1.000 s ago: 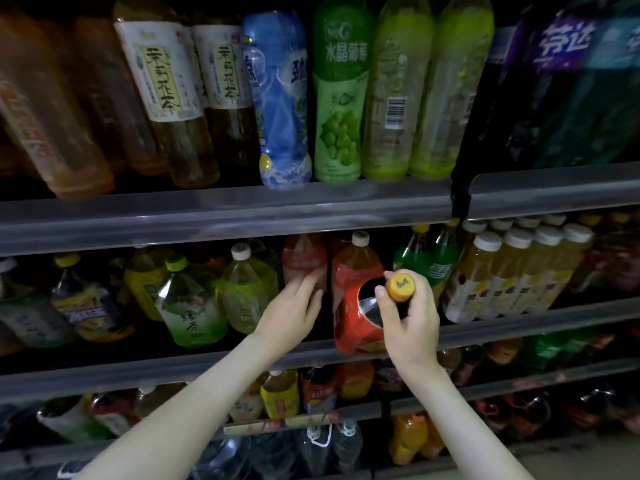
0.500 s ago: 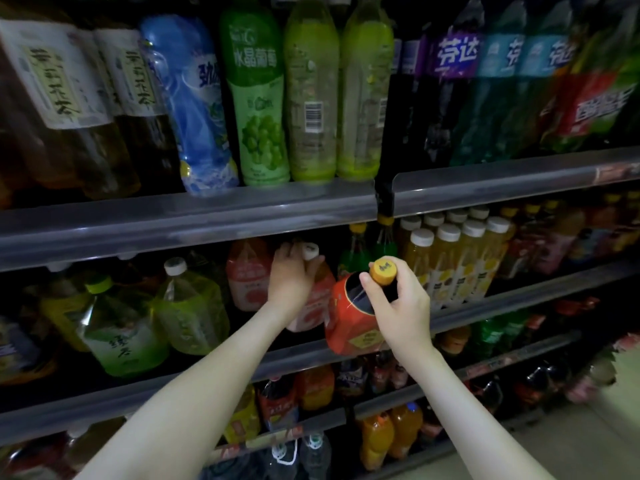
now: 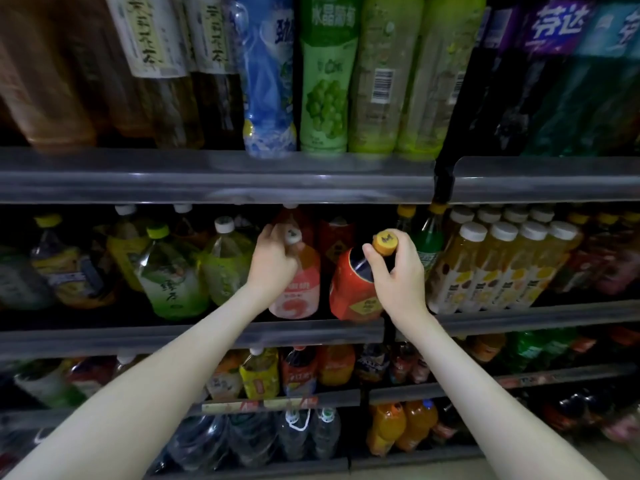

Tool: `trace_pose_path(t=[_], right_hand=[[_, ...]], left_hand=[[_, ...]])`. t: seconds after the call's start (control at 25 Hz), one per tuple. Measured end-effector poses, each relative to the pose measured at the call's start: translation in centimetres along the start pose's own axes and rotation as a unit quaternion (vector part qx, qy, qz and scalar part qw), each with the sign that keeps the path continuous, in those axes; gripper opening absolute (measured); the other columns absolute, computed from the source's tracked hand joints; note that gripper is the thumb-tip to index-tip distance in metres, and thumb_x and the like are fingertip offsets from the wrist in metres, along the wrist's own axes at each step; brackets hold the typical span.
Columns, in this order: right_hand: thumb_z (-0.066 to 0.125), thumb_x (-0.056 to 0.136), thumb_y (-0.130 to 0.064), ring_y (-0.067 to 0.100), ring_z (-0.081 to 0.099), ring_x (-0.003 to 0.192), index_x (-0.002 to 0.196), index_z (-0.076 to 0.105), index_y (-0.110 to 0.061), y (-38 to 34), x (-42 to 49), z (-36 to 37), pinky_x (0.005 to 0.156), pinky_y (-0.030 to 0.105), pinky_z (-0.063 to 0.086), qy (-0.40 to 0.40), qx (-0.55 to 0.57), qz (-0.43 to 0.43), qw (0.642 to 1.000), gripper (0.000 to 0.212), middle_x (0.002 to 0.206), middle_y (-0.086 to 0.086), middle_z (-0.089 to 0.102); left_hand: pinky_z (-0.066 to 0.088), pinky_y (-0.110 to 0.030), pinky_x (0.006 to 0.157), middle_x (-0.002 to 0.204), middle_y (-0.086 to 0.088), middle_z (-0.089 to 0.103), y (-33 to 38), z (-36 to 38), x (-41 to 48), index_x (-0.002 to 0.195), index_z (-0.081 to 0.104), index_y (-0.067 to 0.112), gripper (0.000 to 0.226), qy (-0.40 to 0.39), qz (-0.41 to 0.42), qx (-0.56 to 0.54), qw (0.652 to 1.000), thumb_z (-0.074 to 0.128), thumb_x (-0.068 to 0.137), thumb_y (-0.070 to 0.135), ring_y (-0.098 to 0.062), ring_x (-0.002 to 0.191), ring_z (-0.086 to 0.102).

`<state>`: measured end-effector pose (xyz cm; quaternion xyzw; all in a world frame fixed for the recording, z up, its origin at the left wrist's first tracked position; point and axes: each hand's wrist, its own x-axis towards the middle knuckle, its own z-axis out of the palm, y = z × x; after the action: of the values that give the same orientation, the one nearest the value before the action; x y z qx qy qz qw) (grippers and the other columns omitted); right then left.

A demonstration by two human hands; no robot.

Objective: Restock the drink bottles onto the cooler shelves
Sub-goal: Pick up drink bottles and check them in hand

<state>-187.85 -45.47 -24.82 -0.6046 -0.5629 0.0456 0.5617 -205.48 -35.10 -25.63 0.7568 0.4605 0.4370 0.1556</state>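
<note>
My right hand (image 3: 398, 271) grips the neck of a dark drink bottle with a red label (image 3: 353, 289) and an orange cap, held tilted at the front of the middle shelf (image 3: 173, 336). To its left, my left hand (image 3: 273, 263) curls round the neck of a pink-labelled bottle with a white cap (image 3: 299, 292) that stands on the same shelf. The two bottles are side by side. Another red-labelled bottle (image 3: 334, 237) stands behind them.
Green-tea bottles (image 3: 173, 282) fill the middle shelf to the left, yellow juice bottles with white caps (image 3: 485, 268) to the right. Tall bottles line the upper shelf (image 3: 214, 178). Lower shelves hold orange, red and clear bottles. The floor shows at the bottom right.
My left hand went from hovering open to gripping the pink bottle's neck. My right hand carried the red-labelled bottle up to the middle shelf beside it. The view shifted right and closer.
</note>
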Motion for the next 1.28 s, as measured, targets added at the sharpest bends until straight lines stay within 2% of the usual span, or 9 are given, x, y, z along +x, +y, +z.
trace_pose_path(t=[0.24,0.44,0.64,0.72,0.84,0.96,1.04,1.16,1.28], right_hand=[[0.063,0.091,-0.027,0.012,0.051,0.097,0.114,0.055,-0.006,0.1,4.0,3.9,0.077,0.013,0.031,-0.076,-0.015,0.071,0.994,0.031,0.107,0.002,0.059],[0.064,0.09,-0.033,0.026,0.055,0.116,0.126,0.053,-0.011,0.7,5.3,6.3,0.09,0.026,0.039,-0.125,-0.03,0.139,0.982,0.044,0.123,0.008,0.06],[0.072,0.082,-0.036,0.03,0.025,0.141,0.147,-0.006,-0.046,1.6,4.3,6.3,0.111,0.047,0.033,-0.277,-0.179,0.077,0.941,0.102,0.158,0.009,0.011],[0.068,0.086,-0.036,0.036,0.013,0.144,0.146,-0.009,-0.049,2.3,3.7,6.5,0.113,0.051,0.029,-0.289,-0.258,0.028,0.921,0.098,0.158,0.011,-0.005],[0.057,0.093,-0.038,0.04,0.001,0.146,0.148,-0.015,-0.042,1.8,3.7,6.5,0.117,0.052,0.017,-0.286,-0.305,0.019,0.908,0.091,0.156,0.021,-0.017],[0.048,0.095,-0.046,0.044,0.002,0.144,0.152,-0.01,-0.026,-0.6,2.0,6.9,0.115,0.054,0.007,-0.168,-0.335,-0.001,0.927,0.084,0.154,0.033,-0.002],[0.053,0.094,-0.036,0.044,0.017,0.141,0.151,0.008,-0.017,-3.3,0.2,8.1,0.114,0.055,0.016,-0.106,-0.268,-0.075,0.955,0.075,0.152,0.032,0.017],[0.057,0.092,-0.017,0.032,0.031,0.136,0.146,0.025,-0.011,-6.9,-2.1,12.2,0.113,0.045,0.031,-0.177,-0.119,-0.131,0.968,0.064,0.147,0.02,0.033],[0.063,0.089,-0.016,0.022,0.023,0.141,0.152,0.012,-0.015,-9.6,-1.8,17.3,0.115,0.029,0.02,-0.23,-0.059,-0.034,0.971,0.08,0.153,0.011,0.023]], left_hand=[[0.031,-0.023,0.087,0.12,-0.019,0.055,0.5,-1.0,2.1,0.118,0.056,0.001,0.028,-0.043,-0.104,0.008,0.994,0.051,0.09,0.001,-0.032,0.119,0.045],[0.043,-0.035,0.09,0.129,-0.02,0.048,-1.7,-1.3,0.2,0.14,0.039,0.008,0.049,-0.039,0.001,0.018,0.999,0.053,0.093,0.009,-0.034,0.117,0.046],[0.052,-0.048,0.089,0.146,-0.023,0.029,-4.6,-1.2,-2.1,0.15,0.017,0.024,0.096,-0.173,0.117,0.254,0.944,0.075,0.074,0.015,-0.041,0.132,0.034],[0.058,-0.046,0.073,0.143,-0.027,0.034,-4.7,-0.8,-1.7,0.148,0.026,0.025,0.1,-0.152,0.13,0.273,0.941,0.08,0.066,0.004,-0.044,0.128,0.041],[0.055,-0.04,0.083,0.154,-0.019,0.014,-3.4,-1.0,-1.3,0.151,0.012,0.031,0.091,-0.177,0.076,0.268,0.944,0.066,0.083,0.006,-0.036,0.139,0.023],[0.05,-0.041,0.087,0.153,-0.017,0.02,-3.3,-3.0,-2.4,0.15,0.017,0.031,0.075,-0.189,0.1,0.206,0.955,0.057,0.089,0.014,-0.035,0.136,0.029],[0.052,-0.042,0.085,0.143,-0.019,0.039,-4.5,-5.3,-3.3,0.143,0.034,0.022,0.057,-0.172,0.172,0.2,0.949,0.051,0.088,0.014,-0.036,0.122,0.047],[0.051,-0.046,0.088,0.125,-0.021,0.053,-8.0,-9.5,-4.3,0.129,0.043,0.012,0.045,-0.081,0.185,0.218,0.955,0.043,0.085,0.015,-0.036,0.11,0.054],[0.042,-0.052,0.099,0.134,-0.027,0.042,-11.8,-13.8,-4.3,0.139,0.035,0.018,0.056,-0.062,0.1,0.246,0.962,0.048,0.085,0.012,-0.044,0.122,0.044]])
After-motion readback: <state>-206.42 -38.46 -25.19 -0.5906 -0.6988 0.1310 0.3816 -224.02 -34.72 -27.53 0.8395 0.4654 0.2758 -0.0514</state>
